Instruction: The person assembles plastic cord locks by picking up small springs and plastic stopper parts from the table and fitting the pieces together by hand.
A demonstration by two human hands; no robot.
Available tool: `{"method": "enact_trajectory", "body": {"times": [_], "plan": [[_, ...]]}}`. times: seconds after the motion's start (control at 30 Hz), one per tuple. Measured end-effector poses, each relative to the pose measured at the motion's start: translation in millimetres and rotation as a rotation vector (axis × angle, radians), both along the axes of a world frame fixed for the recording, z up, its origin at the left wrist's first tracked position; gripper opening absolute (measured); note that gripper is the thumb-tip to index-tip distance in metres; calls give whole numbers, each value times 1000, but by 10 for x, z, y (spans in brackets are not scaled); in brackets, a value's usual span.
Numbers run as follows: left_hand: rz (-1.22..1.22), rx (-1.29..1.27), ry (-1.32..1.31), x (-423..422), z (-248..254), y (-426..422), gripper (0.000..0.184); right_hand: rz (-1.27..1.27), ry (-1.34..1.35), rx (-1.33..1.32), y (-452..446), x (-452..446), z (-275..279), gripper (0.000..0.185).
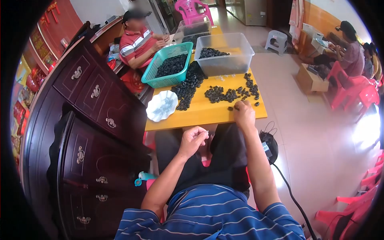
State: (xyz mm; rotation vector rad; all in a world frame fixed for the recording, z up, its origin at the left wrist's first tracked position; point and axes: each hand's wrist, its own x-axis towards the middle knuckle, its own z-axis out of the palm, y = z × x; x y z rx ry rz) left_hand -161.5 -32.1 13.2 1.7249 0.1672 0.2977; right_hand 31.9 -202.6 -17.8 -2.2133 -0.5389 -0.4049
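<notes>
Bench (200, 119) with black rings, seen from above the seated worker. The left hand (193, 142) is held just off the near edge, over the worker's lap, its grip closed to a pinch between thumb and forefinger on a small whitish piece (207, 132). The right hand (245, 113) reaches over the near edge towards the near right corner, fingers curled down at the loose black rings (216, 94); how far this grip is open, and whether it has hold of a ring, cannot be told. The loose rings lie scattered towards the right edge, a few strung out along it. A denser heap of rings (187, 90) runs from mid-bench towards the scalloped white dish (150, 109), which holds small pale pieces near the near left corner. Beyond the dish, at the left edge, a tilted teal basket (150, 80) contains more rings; right of it stands a clear bin (230, 66), also with rings inside. A co-worker (138, 44) sits beyond the left edge, both hands raised.
</notes>
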Motion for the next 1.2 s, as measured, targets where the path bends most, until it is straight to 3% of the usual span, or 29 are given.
{"method": "enact_trajectory", "body": {"times": [0.5,1.2], "plan": [[170,-51,10,-198,-82,471,13,-13,23,-30,-6,12,-32,15],[217,-80,-15,-281,86,630,12,-12,25,-12,-4,41,-36,15]]}}
